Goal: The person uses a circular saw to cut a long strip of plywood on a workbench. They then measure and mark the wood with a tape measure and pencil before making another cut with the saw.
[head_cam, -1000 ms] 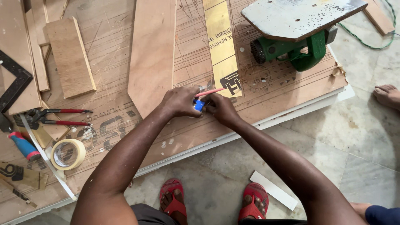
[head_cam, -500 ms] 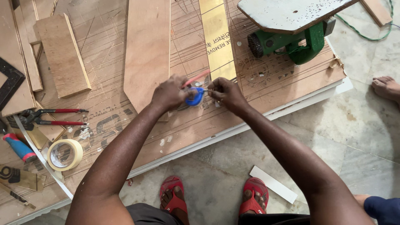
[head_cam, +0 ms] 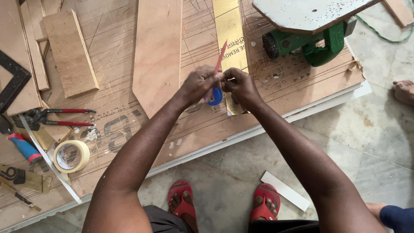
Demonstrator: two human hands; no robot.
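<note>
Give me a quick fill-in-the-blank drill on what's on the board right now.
1. Both hands, the left hand and right hand, meet over a small sharpener coloured ____.
2. The red pencil in that grip points ____ from the person.
3. The roll of masking tape lies just below the pliers, whose handles are ____.
4. The power tool under the speckled plate has a ____ body.

Missing words: blue; away; red; green
</note>
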